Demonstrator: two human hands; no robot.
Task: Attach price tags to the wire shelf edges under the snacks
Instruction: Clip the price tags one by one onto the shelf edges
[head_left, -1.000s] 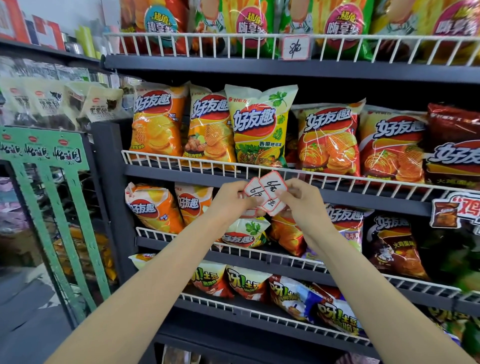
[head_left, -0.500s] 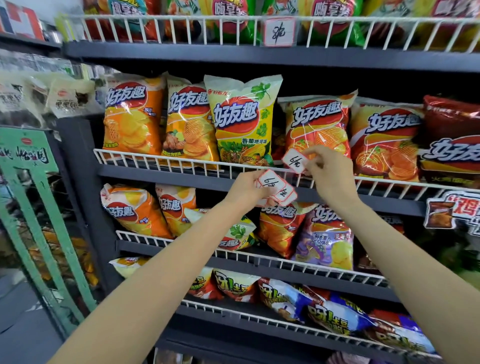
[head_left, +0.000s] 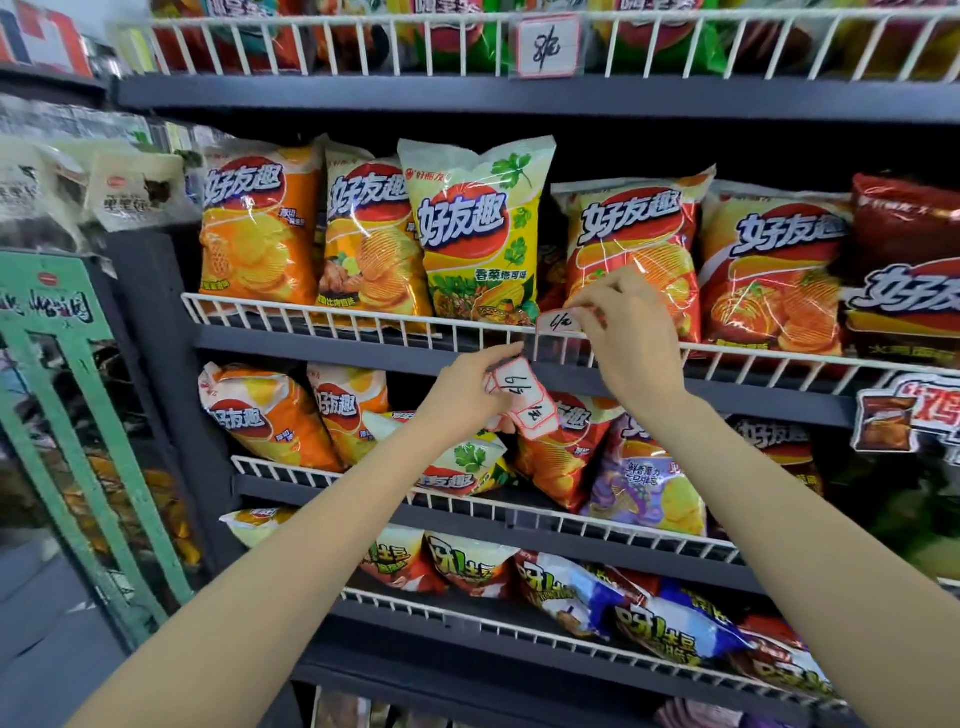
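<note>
Pressing one price tag (head_left: 562, 323) onto the wire shelf edge (head_left: 363, 321), my right hand (head_left: 631, 332) has carried it up from the stack of tags (head_left: 521, 396) pinched in my left hand (head_left: 467, 392) at seven o'clock; clipping comes next.

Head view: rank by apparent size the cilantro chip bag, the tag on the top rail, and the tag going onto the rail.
1. cilantro chip bag
2. tag on the top rail
3. tag going onto the rail, partly covered by the right hand, so uncertain
</note>
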